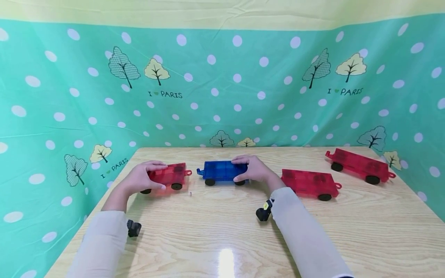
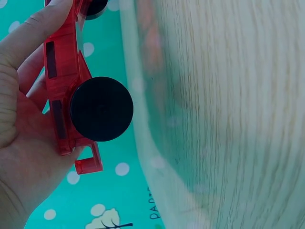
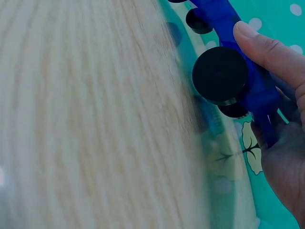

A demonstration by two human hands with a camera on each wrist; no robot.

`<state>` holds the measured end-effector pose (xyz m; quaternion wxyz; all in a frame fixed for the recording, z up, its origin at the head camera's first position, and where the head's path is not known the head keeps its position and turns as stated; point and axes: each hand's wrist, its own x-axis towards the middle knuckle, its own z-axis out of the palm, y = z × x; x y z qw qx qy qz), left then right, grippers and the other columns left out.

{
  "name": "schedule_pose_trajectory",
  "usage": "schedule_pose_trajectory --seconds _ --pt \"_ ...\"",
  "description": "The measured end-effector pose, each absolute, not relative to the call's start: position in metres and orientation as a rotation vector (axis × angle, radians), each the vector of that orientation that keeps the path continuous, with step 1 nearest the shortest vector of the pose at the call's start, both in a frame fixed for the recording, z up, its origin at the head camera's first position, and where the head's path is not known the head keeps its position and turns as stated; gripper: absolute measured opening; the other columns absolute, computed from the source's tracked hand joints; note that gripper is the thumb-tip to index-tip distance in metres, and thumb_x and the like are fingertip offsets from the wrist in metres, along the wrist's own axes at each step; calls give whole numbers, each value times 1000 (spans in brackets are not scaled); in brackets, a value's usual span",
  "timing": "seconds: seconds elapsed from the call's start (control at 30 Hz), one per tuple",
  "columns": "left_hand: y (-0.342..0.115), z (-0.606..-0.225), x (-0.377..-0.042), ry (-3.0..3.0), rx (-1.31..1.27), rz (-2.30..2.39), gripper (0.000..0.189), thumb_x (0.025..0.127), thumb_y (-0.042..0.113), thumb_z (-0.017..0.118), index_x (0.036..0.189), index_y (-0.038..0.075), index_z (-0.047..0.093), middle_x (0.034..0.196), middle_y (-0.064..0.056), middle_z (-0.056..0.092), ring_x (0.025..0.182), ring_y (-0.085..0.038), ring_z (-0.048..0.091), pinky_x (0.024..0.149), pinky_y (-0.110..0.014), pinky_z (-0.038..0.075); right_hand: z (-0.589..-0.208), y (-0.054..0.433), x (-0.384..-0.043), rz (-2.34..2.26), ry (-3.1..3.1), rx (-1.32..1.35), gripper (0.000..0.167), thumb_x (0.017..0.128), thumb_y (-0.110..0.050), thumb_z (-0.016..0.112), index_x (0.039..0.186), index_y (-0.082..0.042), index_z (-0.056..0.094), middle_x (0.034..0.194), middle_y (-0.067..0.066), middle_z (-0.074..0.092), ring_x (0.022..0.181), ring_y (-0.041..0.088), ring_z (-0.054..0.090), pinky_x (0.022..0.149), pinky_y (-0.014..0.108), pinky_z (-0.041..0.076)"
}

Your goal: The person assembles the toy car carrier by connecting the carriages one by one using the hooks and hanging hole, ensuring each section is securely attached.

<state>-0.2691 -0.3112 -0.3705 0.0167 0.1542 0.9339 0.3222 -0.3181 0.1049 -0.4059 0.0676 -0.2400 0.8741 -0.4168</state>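
Observation:
On the left of the table my left hand [image 1: 143, 178] grips a translucent red toy train car [image 1: 172, 174] from above, thumb on its near side. In the left wrist view that red car [image 2: 62, 90] shows a black wheel [image 2: 102, 109] and a hook at its end. My right hand [image 1: 254, 170] holds a blue toy train car [image 1: 219, 171] by its right end. The blue car [image 3: 259, 86] lies between thumb and fingers in the right wrist view. A small gap separates the red car's ring [image 1: 188, 172] from the blue car's hook [image 1: 199, 172].
A second red car [image 1: 309, 182] stands just right of my right forearm. Another red car [image 1: 359, 165] sits at an angle at the back right. A tiny speck [image 1: 190, 194] lies on the wooden table [image 1: 194, 231]. A dotted green cloth [image 1: 215, 108] hangs behind.

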Motion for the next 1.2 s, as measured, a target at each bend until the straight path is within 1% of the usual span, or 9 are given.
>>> schedule_pose_trajectory --seconds 0.17,0.3,0.47,0.73,0.87,1.0,1.2 --pt "-311 -368 -269 2895 475 1006 77 66 26 92 133 5 60 143 -19 46 129 -44 37 88 -49 51 -409 102 -315 -1291 2604 -724 66 71 -22 89 131 -14 64 143 1 51 140 24 34 113 41 29" --pt "-311 -367 -268 2889 478 1012 77 67 26 91 133 4 60 143 -19 46 129 -45 36 88 -48 52 -411 100 -312 -1293 2599 -727 66 70 -21 90 131 -15 65 143 1 51 139 24 34 113 42 29" --pt "-311 -367 -270 2893 487 1001 77 66 27 92 133 4 60 143 -19 46 128 -44 37 87 -47 52 -411 97 -308 -1266 2611 -736 66 69 -24 90 130 -17 65 142 -1 52 139 22 35 112 42 30" --pt "-309 -367 -271 2912 533 935 76 66 26 92 132 3 61 141 -20 48 131 -45 36 95 -54 46 -410 93 -301 -1299 2581 -705 66 70 -24 90 131 -19 64 144 -3 50 140 22 34 111 44 32" --pt "-310 -368 -269 2903 532 918 76 66 25 92 132 3 61 141 -20 48 130 -45 36 93 -52 48 -410 90 -299 -1305 2570 -699 66 71 -23 89 132 -20 64 144 -5 50 140 21 35 111 43 33" --pt "-312 -369 -269 2898 527 918 76 66 25 92 132 3 61 141 -19 48 129 -44 37 91 -49 50 -410 88 -298 -1292 2578 -711 66 70 -23 90 132 -19 64 142 -6 51 139 19 35 112 41 32" --pt "-313 -371 -270 2891 527 911 77 65 27 92 132 3 62 141 -19 48 129 -44 38 92 -50 49 -410 85 -298 -1291 2576 -696 67 70 -23 90 132 -19 64 141 -7 52 139 19 35 113 40 30"
